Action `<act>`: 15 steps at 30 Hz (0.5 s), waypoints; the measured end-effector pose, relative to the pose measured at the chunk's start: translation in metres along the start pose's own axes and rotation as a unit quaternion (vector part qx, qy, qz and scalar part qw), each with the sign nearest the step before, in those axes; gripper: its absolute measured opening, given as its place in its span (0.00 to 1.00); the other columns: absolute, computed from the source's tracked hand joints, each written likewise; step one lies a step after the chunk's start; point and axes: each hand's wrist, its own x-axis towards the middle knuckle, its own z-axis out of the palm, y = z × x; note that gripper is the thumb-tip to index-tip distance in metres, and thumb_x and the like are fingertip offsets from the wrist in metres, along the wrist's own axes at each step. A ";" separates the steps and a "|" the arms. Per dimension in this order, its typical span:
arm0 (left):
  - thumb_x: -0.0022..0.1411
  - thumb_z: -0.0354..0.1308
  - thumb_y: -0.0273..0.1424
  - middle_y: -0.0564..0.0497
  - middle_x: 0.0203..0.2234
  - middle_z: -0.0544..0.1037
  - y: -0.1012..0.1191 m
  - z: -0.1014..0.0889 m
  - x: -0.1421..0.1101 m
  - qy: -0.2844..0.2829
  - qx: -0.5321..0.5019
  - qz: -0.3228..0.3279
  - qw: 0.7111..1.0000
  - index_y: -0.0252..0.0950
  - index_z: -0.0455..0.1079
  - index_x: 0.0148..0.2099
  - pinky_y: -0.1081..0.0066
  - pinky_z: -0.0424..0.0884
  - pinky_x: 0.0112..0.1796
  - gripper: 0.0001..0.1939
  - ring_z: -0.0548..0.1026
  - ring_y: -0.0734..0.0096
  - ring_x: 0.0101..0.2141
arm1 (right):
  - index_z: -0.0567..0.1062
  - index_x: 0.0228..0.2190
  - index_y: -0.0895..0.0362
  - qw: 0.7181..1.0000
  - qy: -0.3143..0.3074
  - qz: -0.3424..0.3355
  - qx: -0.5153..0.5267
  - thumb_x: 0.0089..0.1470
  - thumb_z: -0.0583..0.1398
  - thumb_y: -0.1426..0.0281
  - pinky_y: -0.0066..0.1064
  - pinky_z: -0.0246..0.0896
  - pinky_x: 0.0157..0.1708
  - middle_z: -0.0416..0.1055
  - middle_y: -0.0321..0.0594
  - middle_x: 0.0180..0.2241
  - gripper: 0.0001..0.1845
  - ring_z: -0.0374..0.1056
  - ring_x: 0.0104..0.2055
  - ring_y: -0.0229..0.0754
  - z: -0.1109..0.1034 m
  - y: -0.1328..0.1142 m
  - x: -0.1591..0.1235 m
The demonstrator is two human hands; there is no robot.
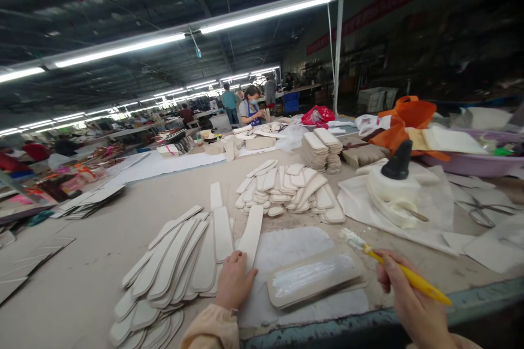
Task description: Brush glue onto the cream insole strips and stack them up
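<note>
Fluorescent tubes [266, 14] crossed the upper part of the frame in the head view, above a workshop where a person [249, 112] in a blue apron faced the far side of the counter [94, 267]. At bottom centre, the left hand [235, 282] lay with bent fingers over the lower end of a pale strip [251, 232]; whether it gripped or merely touched the strip could not be told. Fanned strips [172, 262] spread at lower left. At lower right, the right hand [413, 300] gripped a yellow-handled brush [426, 287], its bristles whitened. Between the hands, a stack of rounded pieces [315, 277], streaked white on top, lay on a white sheet [286, 240]. Right of centre stood a white container [382, 185].
</note>
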 end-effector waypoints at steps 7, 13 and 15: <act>0.62 0.48 0.33 0.46 0.38 0.80 -0.011 -0.010 0.010 -0.020 -0.025 0.008 0.999 0.38 0.75 0.35 0.70 0.68 0.44 0.14 0.76 0.67 0.40 | 0.72 0.39 0.56 0.999 0.026 -0.002 0.033 0.56 0.55 0.54 0.31 0.62 0.21 0.66 0.35 0.22 0.19 0.61 0.21 0.38 -0.001 0.000 0.002; 0.66 0.40 0.37 0.46 0.36 0.78 0.001 -0.070 0.007 0.095 -0.061 -0.036 0.993 0.37 0.69 0.41 0.68 0.68 0.39 0.17 0.75 0.65 0.37 | 0.70 0.45 0.54 0.995 0.048 -0.033 0.084 0.56 0.57 0.59 0.38 0.71 0.34 0.72 0.45 0.40 0.17 0.72 0.35 0.45 0.006 -0.015 -0.001; 0.65 0.44 0.42 0.51 0.31 0.78 0.019 -0.091 0.000 0.119 -0.146 -0.023 0.982 0.38 0.68 0.41 0.71 0.68 0.35 0.16 0.75 0.68 0.32 | 0.70 0.42 0.54 0.992 0.037 -0.049 0.110 0.56 0.57 0.60 0.43 0.70 0.41 0.71 0.46 0.44 0.14 0.72 0.41 0.47 0.009 -0.021 -0.001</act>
